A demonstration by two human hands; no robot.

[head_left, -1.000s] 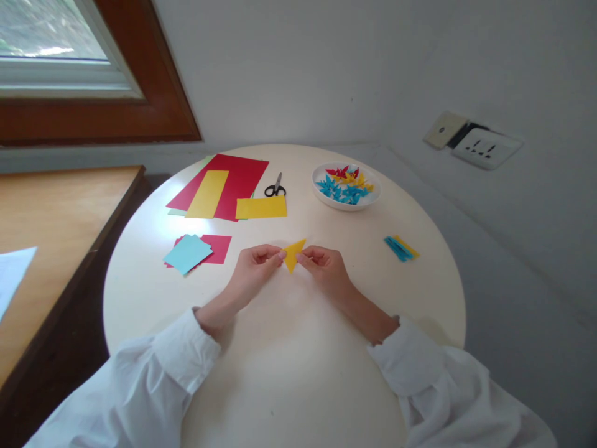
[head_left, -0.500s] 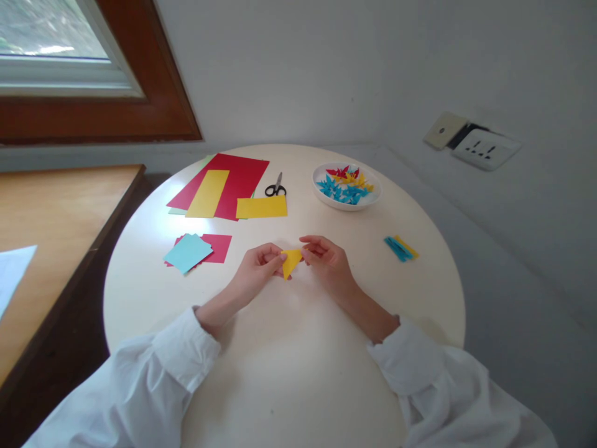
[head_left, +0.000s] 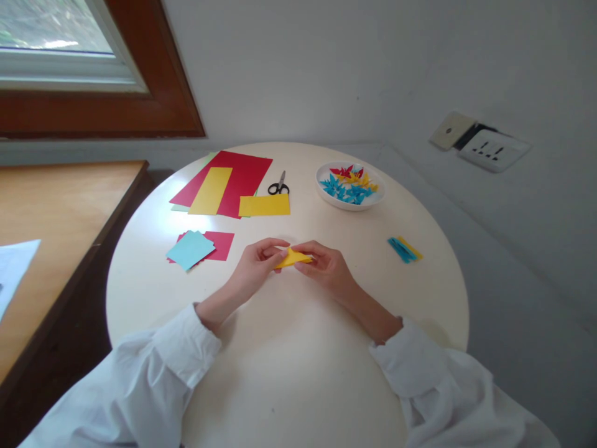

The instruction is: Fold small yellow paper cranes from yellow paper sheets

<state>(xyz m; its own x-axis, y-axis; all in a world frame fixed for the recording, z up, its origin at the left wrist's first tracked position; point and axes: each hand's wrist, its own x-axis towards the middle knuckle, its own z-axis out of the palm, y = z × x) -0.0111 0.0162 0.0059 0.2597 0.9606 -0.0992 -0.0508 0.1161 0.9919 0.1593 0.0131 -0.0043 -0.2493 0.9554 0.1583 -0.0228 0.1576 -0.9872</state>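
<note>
A small piece of folded yellow paper (head_left: 293, 256) is held between my two hands, above the middle of the round white table (head_left: 289, 373). My left hand (head_left: 259, 261) pinches its left end, thumb on top. At the right end, my right hand (head_left: 325, 264) has thumb and fingers closed on the paper. Some of the paper's edges are hidden behind my fingers.
Light blue and red paper squares (head_left: 190, 250) lie at the left. Behind are red sheets (head_left: 247, 171), yellow strips (head_left: 264, 205) and scissors (head_left: 278, 186). A white dish (head_left: 351, 205) holds folded paper pieces. Blue and yellow strips (head_left: 402, 249) lie right.
The yellow paper has turned from a downward-pointing triangle to a flatter shape lying sideways. My right hand has closed in on its right end. The view has shifted slightly.
</note>
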